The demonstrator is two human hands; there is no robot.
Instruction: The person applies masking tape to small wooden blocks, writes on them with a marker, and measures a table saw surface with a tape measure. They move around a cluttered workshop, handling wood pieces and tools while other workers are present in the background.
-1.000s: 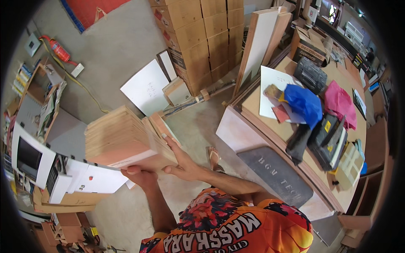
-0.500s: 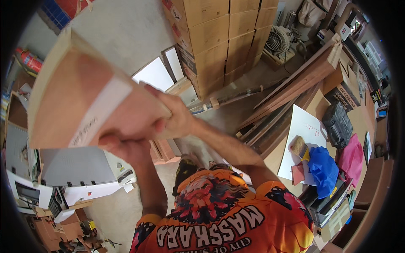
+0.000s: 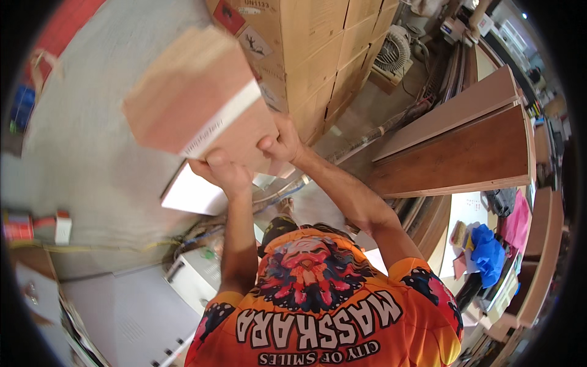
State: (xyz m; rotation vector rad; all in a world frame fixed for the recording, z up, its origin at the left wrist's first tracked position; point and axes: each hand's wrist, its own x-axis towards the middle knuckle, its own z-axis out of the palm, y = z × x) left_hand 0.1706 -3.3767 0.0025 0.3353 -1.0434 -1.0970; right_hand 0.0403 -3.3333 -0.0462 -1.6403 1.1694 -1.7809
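Observation:
A broad wooden board (image 3: 235, 73), reddish-brown with a pale band and handwriting across its face, is held up in front of me at a slant. My left hand (image 3: 227, 172) is closed on its near edge, thumb on top and fingers partly hidden beneath. At the near right corner my right hand (image 3: 286, 142) grips the same board, thumb over the face. The far end is blurred and reaches away toward the upper left. Behind the board, a white panel (image 3: 191, 191) shows below its near edge.
Stacked cardboard boxes (image 3: 315, 55) stand close to the board's right side. Beyond them is a round-grilled blower (image 3: 392, 49). Long wooden planks (image 3: 458, 147) jut in from the right, near a blue cloth (image 3: 487, 248) and a pink cloth (image 3: 516, 220). A grey-white cabinet (image 3: 116, 300) lies lower left.
My view has turned. The board has shifted right in it, swung its far end upward and now appears smaller. Both hands keep their grip; the box stack appears closer to the board.

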